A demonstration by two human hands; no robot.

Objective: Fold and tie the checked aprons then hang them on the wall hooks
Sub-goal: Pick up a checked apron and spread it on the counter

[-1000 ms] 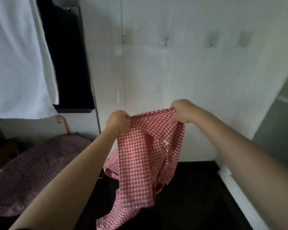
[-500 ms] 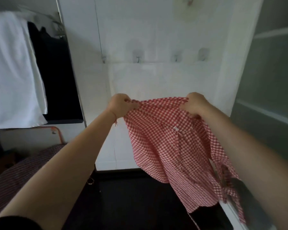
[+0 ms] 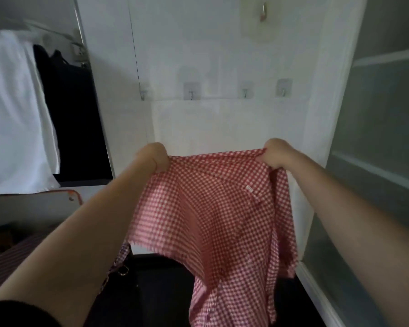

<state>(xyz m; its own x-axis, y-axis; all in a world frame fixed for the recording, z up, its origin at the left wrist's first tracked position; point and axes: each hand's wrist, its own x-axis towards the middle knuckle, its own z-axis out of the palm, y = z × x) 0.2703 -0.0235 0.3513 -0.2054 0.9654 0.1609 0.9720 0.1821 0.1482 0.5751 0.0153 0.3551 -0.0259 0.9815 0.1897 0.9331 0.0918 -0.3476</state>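
A red and white checked apron [image 3: 213, 208] hangs stretched between my two hands in front of the white wall. My left hand [image 3: 155, 156] grips its top edge at the left, and my right hand [image 3: 275, 153] grips the top edge at the right. The cloth droops in the middle and trails down toward the dark floor. A small white label shows near its right side. Several metal wall hooks [image 3: 191, 90] sit in a row above my hands, bare. A second checked apron [image 3: 12, 260] lies at the lower left, partly hidden by my left arm.
White cloth [image 3: 12, 109] and a dark garment [image 3: 73, 109] hang on a rail at the left. A frosted glass panel [image 3: 383, 161] fills the right side. One more hook [image 3: 263, 13] is high on the wall. An orange-edged object [image 3: 71, 197] stands left of my arm.
My hands have drawn further apart, spreading the apron's top edge wider. The view has tilted up a little, showing the row of hooks more plainly.
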